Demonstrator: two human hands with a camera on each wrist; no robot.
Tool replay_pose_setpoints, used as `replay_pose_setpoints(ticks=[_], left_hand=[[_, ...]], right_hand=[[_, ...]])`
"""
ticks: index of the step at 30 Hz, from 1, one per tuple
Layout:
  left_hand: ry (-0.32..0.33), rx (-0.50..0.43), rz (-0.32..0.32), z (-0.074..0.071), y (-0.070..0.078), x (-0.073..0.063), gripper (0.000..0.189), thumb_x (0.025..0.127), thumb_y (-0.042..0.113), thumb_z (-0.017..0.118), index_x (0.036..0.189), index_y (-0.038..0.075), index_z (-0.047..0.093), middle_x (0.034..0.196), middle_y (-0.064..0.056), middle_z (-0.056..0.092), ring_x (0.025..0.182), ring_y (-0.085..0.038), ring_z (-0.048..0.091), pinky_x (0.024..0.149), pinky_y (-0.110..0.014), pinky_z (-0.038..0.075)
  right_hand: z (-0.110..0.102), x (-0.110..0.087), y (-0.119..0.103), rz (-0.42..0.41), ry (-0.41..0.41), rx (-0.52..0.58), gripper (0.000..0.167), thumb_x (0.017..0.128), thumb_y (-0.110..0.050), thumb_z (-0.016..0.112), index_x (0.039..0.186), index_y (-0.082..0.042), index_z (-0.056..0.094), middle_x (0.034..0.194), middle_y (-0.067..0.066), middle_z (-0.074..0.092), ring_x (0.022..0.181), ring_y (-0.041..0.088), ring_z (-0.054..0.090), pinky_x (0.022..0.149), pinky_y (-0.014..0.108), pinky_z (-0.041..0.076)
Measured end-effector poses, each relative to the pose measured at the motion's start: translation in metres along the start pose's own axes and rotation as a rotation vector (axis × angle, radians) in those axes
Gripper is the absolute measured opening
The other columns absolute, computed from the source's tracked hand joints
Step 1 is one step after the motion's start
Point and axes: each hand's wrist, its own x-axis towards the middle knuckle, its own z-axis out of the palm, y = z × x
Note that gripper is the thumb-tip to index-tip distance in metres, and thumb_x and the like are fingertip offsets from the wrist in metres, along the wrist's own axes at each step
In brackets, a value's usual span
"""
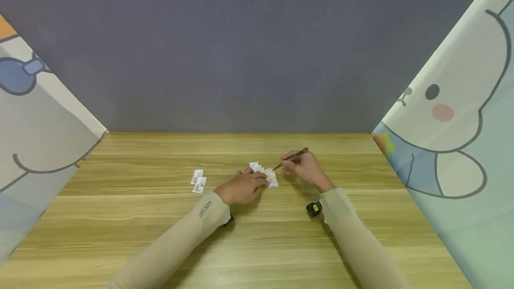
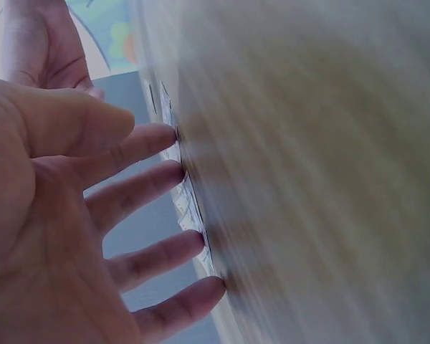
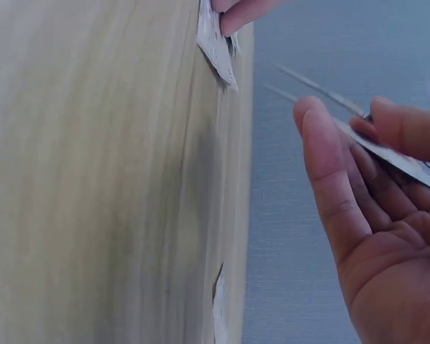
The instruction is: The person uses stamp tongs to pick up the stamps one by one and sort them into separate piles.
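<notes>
My left hand [image 1: 242, 187] lies over a cluster of small white printed slips [image 1: 254, 166]. In the left wrist view its fingers [image 2: 140, 193] are spread, with their tips pressing on the slips at the tabletop. Just right of those fingertips is another pale printed slip [image 1: 272, 179]. My right hand [image 1: 304, 168] grips a pair of dark tweezers [image 1: 296, 154], pinched between thumb and fingers. The tweezers' tips point left and down, close over the upper edge of the pale slip. In the right wrist view the two tweezer prongs [image 3: 319, 87] stand slightly apart with nothing between them.
Two overlapping printed slips [image 1: 199, 184] lie on the wooden table [image 1: 265, 244] to the left of my left hand. A grey panel [image 1: 241, 57] rises behind the table's far edge. Cartoon-printed sheets [image 1: 441, 101] flank both sides. Dark wrist devices [image 1: 314, 209] sit at both sleeves.
</notes>
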Motion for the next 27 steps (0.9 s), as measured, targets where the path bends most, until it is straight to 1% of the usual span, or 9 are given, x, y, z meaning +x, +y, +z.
replay_pose_setpoints(ticks=[4, 6, 12, 20, 25, 27], left_hand=[[0.022, 0.006, 0.024, 0.0018, -0.0010, 0.0007, 0.035, 0.100, 0.018, 0.044, 0.133, 0.022, 0.056, 0.143, 0.000, 0.043, 0.127, -0.028, 0.036, 0.099, -0.060, 0.031], [0.025, 0.013, 0.027, 0.0021, -0.0014, 0.0009, 0.035, 0.100, 0.018, 0.044, 0.133, 0.024, 0.057, 0.142, 0.000, 0.043, 0.126, -0.029, 0.037, 0.098, -0.059, 0.032], [0.012, 0.032, 0.026, 0.0018, -0.0031, 0.0009, 0.036, 0.101, 0.018, 0.045, 0.135, 0.026, 0.055, 0.142, 0.000, 0.043, 0.127, -0.029, 0.036, 0.099, -0.062, 0.031], [0.011, 0.064, 0.033, 0.0026, -0.0038, 0.0007, 0.038, 0.101, 0.018, 0.045, 0.136, 0.028, 0.054, 0.142, 0.001, 0.043, 0.126, -0.029, 0.037, 0.098, -0.061, 0.032], [0.013, 0.062, 0.035, 0.0022, -0.0028, 0.0001, 0.037, 0.101, 0.018, 0.044, 0.135, 0.027, 0.055, 0.142, 0.000, 0.043, 0.126, -0.030, 0.037, 0.098, -0.062, 0.032], [0.015, 0.061, 0.035, 0.0021, -0.0024, -0.0002, 0.037, 0.101, 0.018, 0.044, 0.135, 0.027, 0.055, 0.142, -0.001, 0.043, 0.126, -0.030, 0.037, 0.097, -0.061, 0.032]], right_hand=[[-0.0001, -0.0009, 0.0014, 0.065, 0.016, 0.005, 0.020, 0.090, -0.012, 0.065, 0.103, 0.003, 0.068, 0.078, 0.012, 0.069, 0.070, 0.029, 0.067, 0.062, 0.035, 0.056], [0.0003, -0.0010, 0.0017, 0.071, 0.020, -0.008, 0.020, 0.090, -0.012, 0.065, 0.103, 0.003, 0.068, 0.078, 0.012, 0.069, 0.069, 0.028, 0.067, 0.061, 0.033, 0.056], [0.0028, -0.0003, 0.0040, 0.065, 0.011, -0.040, 0.020, 0.090, -0.010, 0.066, 0.103, 0.005, 0.067, 0.078, 0.011, 0.069, 0.067, 0.027, 0.067, 0.059, 0.032, 0.055], [0.0059, 0.0009, 0.0050, 0.059, -0.009, -0.034, 0.017, 0.090, -0.009, 0.066, 0.100, 0.003, 0.067, 0.076, 0.011, 0.069, 0.066, 0.027, 0.067, 0.059, 0.032, 0.055], [0.0063, 0.0007, 0.0053, 0.044, -0.007, -0.020, 0.018, 0.091, -0.010, 0.065, 0.099, 0.006, 0.067, 0.077, 0.015, 0.068, 0.065, 0.028, 0.067, 0.059, 0.035, 0.055], [0.0066, -0.0004, 0.0046, 0.026, -0.011, -0.006, 0.018, 0.091, -0.007, 0.064, 0.099, 0.008, 0.066, 0.079, 0.019, 0.068, 0.067, 0.032, 0.067, 0.060, 0.039, 0.056]])
